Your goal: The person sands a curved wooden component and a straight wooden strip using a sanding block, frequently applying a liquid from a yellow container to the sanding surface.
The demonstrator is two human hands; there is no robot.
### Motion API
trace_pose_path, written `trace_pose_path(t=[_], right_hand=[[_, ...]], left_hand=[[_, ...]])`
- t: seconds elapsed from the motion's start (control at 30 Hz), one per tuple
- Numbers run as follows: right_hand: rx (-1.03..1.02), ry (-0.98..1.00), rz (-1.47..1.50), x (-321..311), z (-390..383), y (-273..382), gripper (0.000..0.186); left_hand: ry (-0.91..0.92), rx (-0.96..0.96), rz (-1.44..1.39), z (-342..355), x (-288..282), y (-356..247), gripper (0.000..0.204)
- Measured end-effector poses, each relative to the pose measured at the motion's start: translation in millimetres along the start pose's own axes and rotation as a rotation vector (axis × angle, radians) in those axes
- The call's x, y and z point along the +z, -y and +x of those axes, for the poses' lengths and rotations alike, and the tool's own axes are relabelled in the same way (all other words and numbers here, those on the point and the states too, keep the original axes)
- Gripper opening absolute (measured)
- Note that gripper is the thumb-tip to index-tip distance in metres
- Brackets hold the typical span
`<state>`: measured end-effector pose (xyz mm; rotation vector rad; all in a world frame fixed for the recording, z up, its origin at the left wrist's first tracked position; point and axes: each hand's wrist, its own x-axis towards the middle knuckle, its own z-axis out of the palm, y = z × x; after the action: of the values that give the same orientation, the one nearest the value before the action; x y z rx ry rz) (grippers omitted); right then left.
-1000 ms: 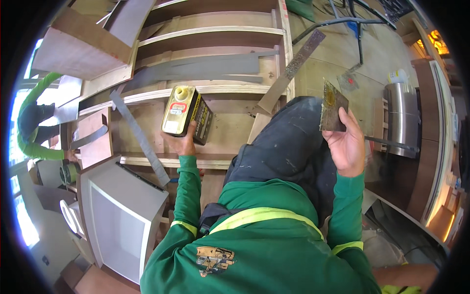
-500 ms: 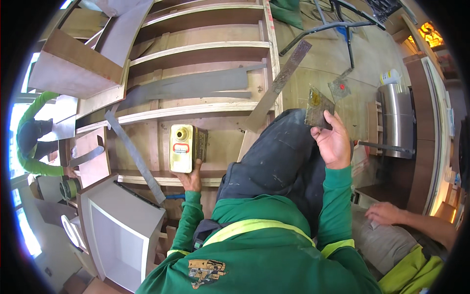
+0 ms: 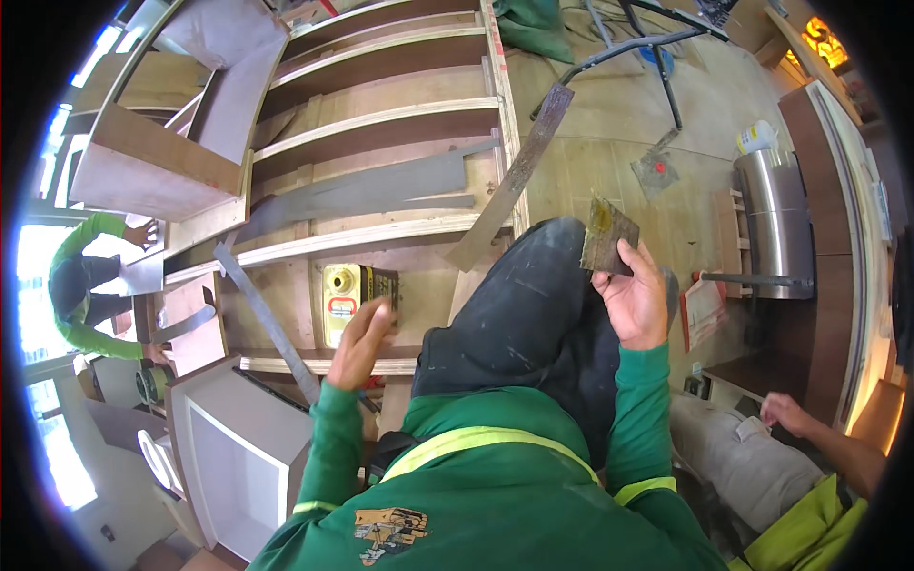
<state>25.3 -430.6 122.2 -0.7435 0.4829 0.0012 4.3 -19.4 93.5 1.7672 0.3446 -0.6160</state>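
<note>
our right hand [image 3: 636, 297] pinches a stiff brown scrap [image 3: 612, 240]; our left hand [image 3: 360, 347], loosely half-curled, holds nothing beside the can [image 3: 345, 297].

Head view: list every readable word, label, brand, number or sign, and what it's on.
Nothing clear enough to quote.
Metal can: red-edged label on the spout face, print too small to read.
Green shirt: printed picture, any lettering too small.
White tub: label blurred.
Red-and-white packet: marks blurred.
</note>
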Motion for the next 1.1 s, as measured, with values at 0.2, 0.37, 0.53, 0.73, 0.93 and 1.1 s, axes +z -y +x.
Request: trace_pose_path(t=[0.2, 0.37, 0.53, 0.73, 0.93, 1.1], right_hand=[[-0.014, -0.004, -0.016, 2.4, -21.9, 10.5, 0.028], [-0.039, -0.052, -0.033, -1.2, -32.4, 12.9, 0.027], [-0.015, -0.084, -0.055, -6.8, -24.9, 5.5, 0.024], [-0.063, -0.046, -0.295, 3.7, -3.4, 16.6, 0.022], [-0.14, 0.025, -0.4, 23.9, 3.1, 28.4, 0.024], [-0.221, -0.098, -0.688, 32.8, -11.4, 39.2, 0.032]], left_hand=[[0.52, -0.438, -0.91, 158.5, 62.3, -3.7, 0.097], [0.735, -0.562, -1.225, 215.2, 96.5, 5.3, 0.093], [0.715, -0.722, -1.368, 239.0, 107.5, 21.1, 0.063], [0.921, -0.454, -1.31, 182.4, 106.8, -23.1, 0.055], [0.955, -0.387, -1.206, 117.6, 124.3, -51.4, 0.056], [1.043, -0.334, -1.163, 64.8, 142.2, -83.9, 0.055]])
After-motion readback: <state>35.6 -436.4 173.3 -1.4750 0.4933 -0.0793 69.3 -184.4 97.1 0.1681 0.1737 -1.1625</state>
